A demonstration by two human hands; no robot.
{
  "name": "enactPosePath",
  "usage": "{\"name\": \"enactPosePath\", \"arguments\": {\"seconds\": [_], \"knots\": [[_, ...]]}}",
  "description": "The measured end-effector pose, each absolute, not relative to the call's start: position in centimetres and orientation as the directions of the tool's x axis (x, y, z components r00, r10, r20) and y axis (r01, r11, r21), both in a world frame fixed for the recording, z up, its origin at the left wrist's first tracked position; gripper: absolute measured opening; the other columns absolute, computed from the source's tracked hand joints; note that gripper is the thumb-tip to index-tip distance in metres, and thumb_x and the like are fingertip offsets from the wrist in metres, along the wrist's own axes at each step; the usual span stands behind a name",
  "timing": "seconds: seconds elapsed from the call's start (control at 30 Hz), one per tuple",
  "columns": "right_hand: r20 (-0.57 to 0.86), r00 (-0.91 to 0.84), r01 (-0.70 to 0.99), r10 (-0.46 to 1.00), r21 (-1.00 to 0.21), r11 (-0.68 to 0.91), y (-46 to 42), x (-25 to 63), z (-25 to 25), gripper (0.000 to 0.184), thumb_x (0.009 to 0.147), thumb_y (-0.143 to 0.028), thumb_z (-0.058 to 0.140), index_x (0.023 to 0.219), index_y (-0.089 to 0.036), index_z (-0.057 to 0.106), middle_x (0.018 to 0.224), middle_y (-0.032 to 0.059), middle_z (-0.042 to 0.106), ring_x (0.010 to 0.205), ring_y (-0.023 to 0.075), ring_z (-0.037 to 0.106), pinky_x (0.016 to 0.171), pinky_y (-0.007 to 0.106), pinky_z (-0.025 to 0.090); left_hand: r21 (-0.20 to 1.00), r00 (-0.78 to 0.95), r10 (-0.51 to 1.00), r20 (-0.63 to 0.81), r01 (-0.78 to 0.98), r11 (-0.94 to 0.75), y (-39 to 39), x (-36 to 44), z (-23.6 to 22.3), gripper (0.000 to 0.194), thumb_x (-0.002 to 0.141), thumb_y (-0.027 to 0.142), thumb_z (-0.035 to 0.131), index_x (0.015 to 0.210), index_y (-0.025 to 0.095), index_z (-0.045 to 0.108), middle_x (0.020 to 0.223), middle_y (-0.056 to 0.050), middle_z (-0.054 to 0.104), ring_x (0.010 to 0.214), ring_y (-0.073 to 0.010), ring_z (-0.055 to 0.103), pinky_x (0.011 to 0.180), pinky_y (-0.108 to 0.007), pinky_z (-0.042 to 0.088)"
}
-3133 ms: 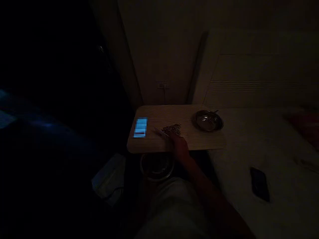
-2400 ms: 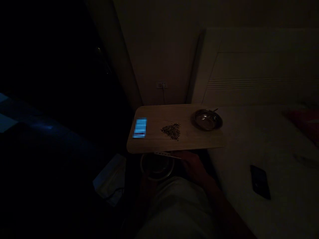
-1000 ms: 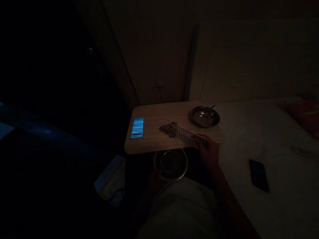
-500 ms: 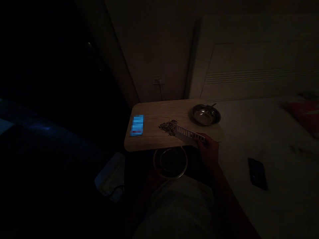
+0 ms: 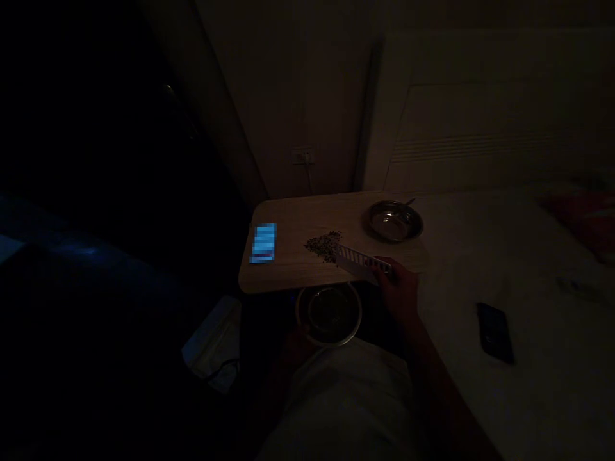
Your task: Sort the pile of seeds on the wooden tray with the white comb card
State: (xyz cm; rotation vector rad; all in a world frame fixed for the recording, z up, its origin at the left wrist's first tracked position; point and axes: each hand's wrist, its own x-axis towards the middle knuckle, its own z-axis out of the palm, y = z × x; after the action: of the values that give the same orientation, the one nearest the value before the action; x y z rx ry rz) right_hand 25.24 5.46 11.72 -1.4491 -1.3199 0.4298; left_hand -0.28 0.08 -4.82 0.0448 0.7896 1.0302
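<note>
My right hand (image 5: 398, 288) is closed on the end of a light, flat strip with a row of slots (image 5: 360, 261). The strip's far end touches a pile of small dark and pale grains, perhaps seeds (image 5: 324, 246), on the wooden tabletop (image 5: 298, 272). Just below the table's front edge, a round metal bowl (image 5: 356, 323) is held by my left hand (image 5: 298, 342) at its lower left rim. The left fingers are dim. What lies inside the held bowl is too dark to make out.
A second metal bowl (image 5: 394, 221) with a spoon handle in it stands at the table's right end. A lit phone (image 5: 263, 243) lies at the left. A dark phone (image 5: 494, 333) rests on the bed (image 5: 542, 384). A wall socket (image 5: 302, 155) with a cord is behind the table.
Hardly anything differs. The view has shifted slightly, and the slotted strip in my right hand sits a little further left, still against the grains. My left hand stays on the bowl.
</note>
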Motion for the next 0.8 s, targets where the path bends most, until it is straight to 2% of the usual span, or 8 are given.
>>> {"name": "enactPosePath", "arguments": {"seconds": [0.3,0.57,0.67,0.8], "knots": [[0.357,0.301,0.461,0.884,-0.866,0.193,5.3,25.3,11.8,0.026,0.087,-0.040,0.065,0.101,-0.021,0.076,0.096,0.0057,0.079,0.086,0.0227,0.073,0.079,0.034,0.056,0.441,0.182,0.744,-0.643,-0.707,0.554,0.3,-0.1,-4.7,0.017,0.072,0.013,0.069,0.087,0.017,0.073,0.087,-0.012,0.078,0.116,-0.0396,0.065,0.110,-0.053,0.040],[0.336,0.309,0.439,0.890,-0.880,0.180,5.1,25.5,12.3,0.027,0.084,-0.041,0.067,0.097,-0.020,0.076,0.095,0.0067,0.079,0.085,0.0228,0.072,0.078,0.034,0.055,0.473,0.146,0.785,-0.603,-0.726,0.498,-0.6,-0.3,-4.1,0.020,0.069,0.006,0.070,0.081,0.022,0.070,0.083,-0.007,0.077,0.112,-0.0354,0.068,0.104,-0.048,0.046],[0.329,0.304,0.421,0.894,-0.888,0.184,5.2,25.6,12.0,0.026,0.084,-0.041,0.067,0.097,-0.020,0.076,0.092,0.0059,0.079,0.082,0.0219,0.072,0.077,0.033,0.055,0.491,0.152,0.786,-0.599,-0.706,0.510,-0.1,-0.1,-3.9,0.017,0.071,0.010,0.070,0.082,0.022,0.069,0.082,-0.007,0.077,0.108,-0.0342,0.069,0.102,-0.049,0.048],[0.307,0.316,0.392,0.898,-0.904,0.171,5.3,25.6,11.6,0.026,0.082,-0.040,0.069,0.097,-0.020,0.076,0.093,0.0058,0.078,0.083,0.0221,0.071,0.078,0.034,0.054,0.578,0.125,0.788,-0.602,-0.612,0.539,0.4,0.2,-3.6,0.017,0.069,0.019,0.075,0.085,0.021,0.070,0.085,-0.010,0.077,0.111,-0.0368,0.068,0.102,-0.050,0.048]]}}
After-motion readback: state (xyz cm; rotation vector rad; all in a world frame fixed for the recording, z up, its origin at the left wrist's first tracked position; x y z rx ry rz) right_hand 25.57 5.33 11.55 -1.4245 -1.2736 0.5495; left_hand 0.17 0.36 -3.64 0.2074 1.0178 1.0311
